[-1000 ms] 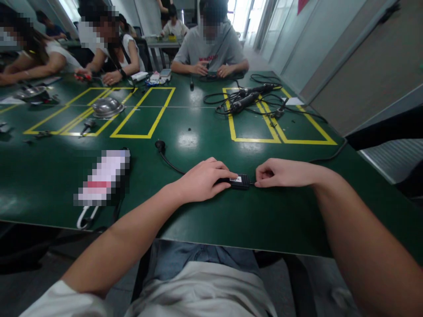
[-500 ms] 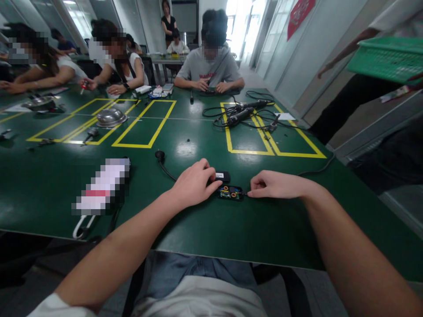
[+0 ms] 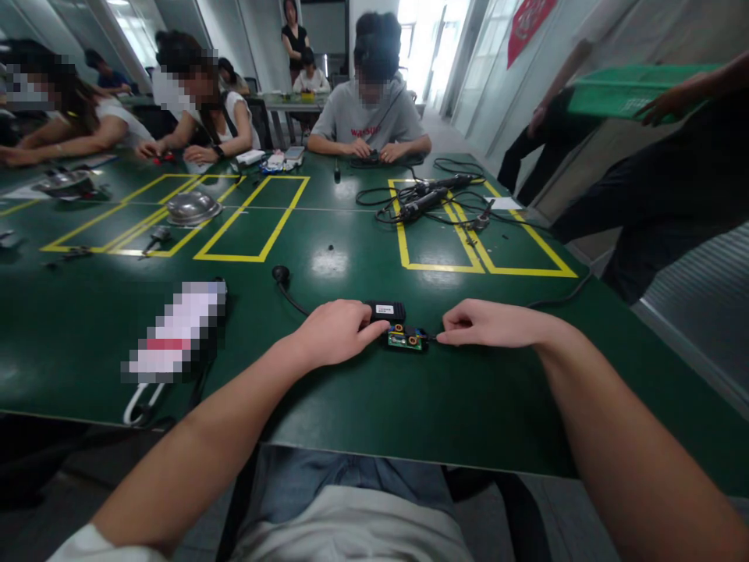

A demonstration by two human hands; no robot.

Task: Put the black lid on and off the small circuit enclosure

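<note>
Two hands meet at lower centre of the frame on the green bench (image 3: 421, 390). The open case (image 3: 406, 339), its circuit board showing, lies with its long axis left to right between them. The left hand (image 3: 335, 332), loosely curled, touches its left end and the black lid (image 3: 386, 311) just behind. The right hand (image 3: 491, 324) pinches the thin lead (image 3: 434, 339) at its right end.

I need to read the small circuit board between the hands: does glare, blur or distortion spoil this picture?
Head view: the circuit board, between left hand and right hand pinching its cable, is fairly sharp and glare-free; a pale reflection sits farther up the table; the far windows are blown out; wide-angle bending bows the edges.
</note>
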